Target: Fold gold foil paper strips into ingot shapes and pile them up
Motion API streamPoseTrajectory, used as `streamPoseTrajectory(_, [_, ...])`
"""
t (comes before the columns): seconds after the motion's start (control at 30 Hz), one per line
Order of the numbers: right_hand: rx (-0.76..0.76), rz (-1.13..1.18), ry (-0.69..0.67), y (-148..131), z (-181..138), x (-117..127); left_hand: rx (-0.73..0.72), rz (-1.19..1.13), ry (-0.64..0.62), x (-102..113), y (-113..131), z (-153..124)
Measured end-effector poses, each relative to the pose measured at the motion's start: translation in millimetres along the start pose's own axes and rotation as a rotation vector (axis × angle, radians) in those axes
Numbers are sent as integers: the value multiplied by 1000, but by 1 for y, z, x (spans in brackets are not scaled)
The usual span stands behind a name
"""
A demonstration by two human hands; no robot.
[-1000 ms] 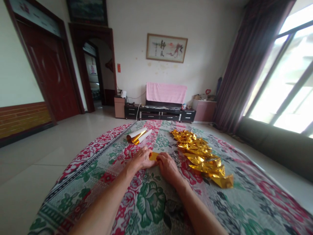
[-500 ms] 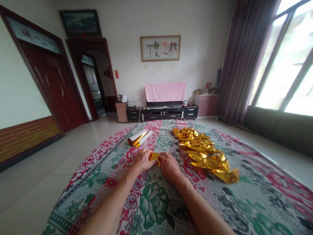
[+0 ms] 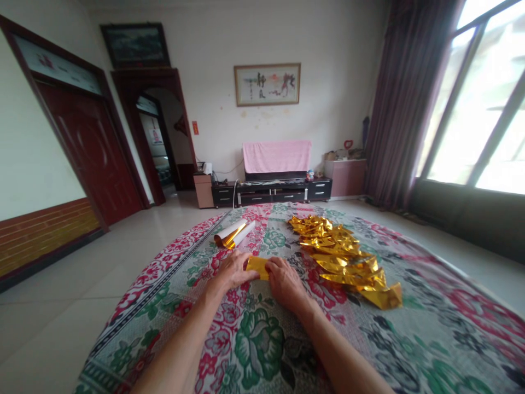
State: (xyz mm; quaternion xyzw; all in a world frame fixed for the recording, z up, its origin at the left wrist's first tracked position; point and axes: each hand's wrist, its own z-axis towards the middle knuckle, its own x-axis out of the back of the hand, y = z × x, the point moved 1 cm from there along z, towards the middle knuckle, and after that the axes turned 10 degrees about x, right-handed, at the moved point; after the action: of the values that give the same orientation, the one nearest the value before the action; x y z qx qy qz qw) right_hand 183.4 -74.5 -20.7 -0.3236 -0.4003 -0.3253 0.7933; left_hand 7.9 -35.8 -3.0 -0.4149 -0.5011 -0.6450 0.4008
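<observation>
Between my two hands is a small folded piece of gold foil paper, just above or on the flowered tablecloth. My left hand pinches its left end, thumb stretched along the near edge. At the right end, my right hand grips the paper with its fingers curled. To the right lies a row of folded gold foil pieces, overlapping one another and shaped with pointed ends. Beyond my left hand rests a loosely rolled stack of foil sheets, white on one side and gold on the other.
A patterned cloth covers the round table. Past its far edge stand a low black cabinet and a screen under a pink cloth. A window with a purple curtain is at the right, a red door at the left.
My left hand has shifted slightly left along the foil paper, so more of its gold surface shows between my hands. The row and the roll lie as before; the view has tilted slightly.
</observation>
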Motion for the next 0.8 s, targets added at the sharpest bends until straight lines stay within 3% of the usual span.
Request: streamPoseTrajectory(0.8, [23, -8, 12, 6, 1, -6, -44, -305, -147, 3, -31, 11])
